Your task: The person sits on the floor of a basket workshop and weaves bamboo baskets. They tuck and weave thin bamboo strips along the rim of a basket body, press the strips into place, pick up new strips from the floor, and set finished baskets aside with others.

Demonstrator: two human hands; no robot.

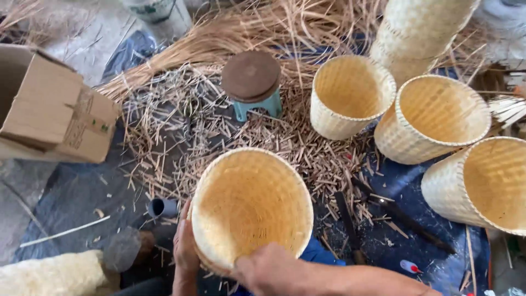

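Held near the bottom centre: one woven basket [249, 205], mouth up and tilted toward the camera. Left hand [185, 249] pressed flat against its left wall, fingers mostly hidden behind the weave — closed round the side or merely resting, cannot tell. Right hand [268, 268] clamped over the near rim, fingers curled onto the edge, tips hidden inside or beneath.

Counted baskets: five in all — the held one, three open ones [350, 96] [435, 118] [485, 183] ranged to the right, and one tall one [419, 33] at far right, cut off by the top edge.

Near left: a pale fuzzy bundle [55, 274], cut off at the bottom, and a short grey pipe [161, 207] just left of the held basket. On the blue sheet [71, 192], scattered cut straw [181, 126]; a dark blade-like tool [348, 219] right of the basket, hard to make out.

Farther: one cardboard box [52, 109] at left, one small stool [252, 82] with a round brown seat, and a long sheaf of straw [235, 33] behind.
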